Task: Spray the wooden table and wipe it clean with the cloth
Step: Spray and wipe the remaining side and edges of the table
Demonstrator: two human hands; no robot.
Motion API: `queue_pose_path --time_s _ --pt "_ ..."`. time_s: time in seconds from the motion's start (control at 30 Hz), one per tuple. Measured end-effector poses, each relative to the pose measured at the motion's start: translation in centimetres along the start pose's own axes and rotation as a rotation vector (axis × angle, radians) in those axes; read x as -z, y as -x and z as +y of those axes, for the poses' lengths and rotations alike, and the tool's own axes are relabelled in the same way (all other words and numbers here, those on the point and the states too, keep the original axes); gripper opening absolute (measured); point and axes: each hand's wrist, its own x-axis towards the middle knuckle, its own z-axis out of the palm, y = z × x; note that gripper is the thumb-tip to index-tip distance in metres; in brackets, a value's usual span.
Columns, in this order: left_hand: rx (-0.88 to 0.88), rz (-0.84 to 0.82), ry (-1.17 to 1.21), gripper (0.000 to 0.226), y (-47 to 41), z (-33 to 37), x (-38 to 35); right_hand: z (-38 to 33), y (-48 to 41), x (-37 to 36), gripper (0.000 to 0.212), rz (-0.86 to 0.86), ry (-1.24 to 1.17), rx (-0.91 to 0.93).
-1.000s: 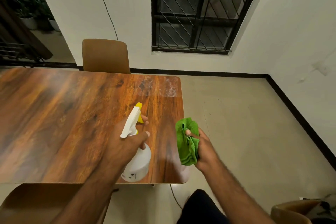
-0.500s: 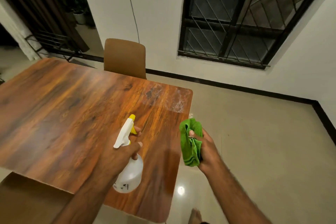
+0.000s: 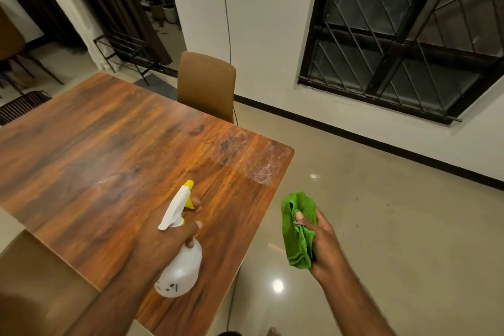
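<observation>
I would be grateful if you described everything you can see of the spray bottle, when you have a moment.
The spray bottle has a rounded, translucent white body, plastic by its look, with small dark print near the base, a white spray head and a yellow nozzle tip and trigger. It tilts, nozzle aimed across the wooden table, held over the table's near right part. The left hand grips its neck, a finger at the trigger.

The wooden table (image 3: 109, 158) bears a whitish wet spray patch (image 3: 253, 161) near its far right corner
</observation>
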Motion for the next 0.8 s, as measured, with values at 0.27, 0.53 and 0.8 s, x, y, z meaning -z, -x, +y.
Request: queue_pose_path --time_s 0.27,0.53,0.8 --pt "-0.058 0.041 -0.106 0.066 -2.5 0.9 -1.9 -2.2 -3.2 1.5 0.045 -0.004 0.055 -0.036" --pt "0.119 0.043 -0.057 0.035 -7.2 -1.8 -7.2 -4.5 -11.0 2.1 0.045 -0.024 0.207 -0.078" --pt "0.138 -0.091 -0.233 0.04 -13.1 -3.6 -11.5 -8.7 -20.2 1.7 0.041 -0.074 0.335 -0.115"
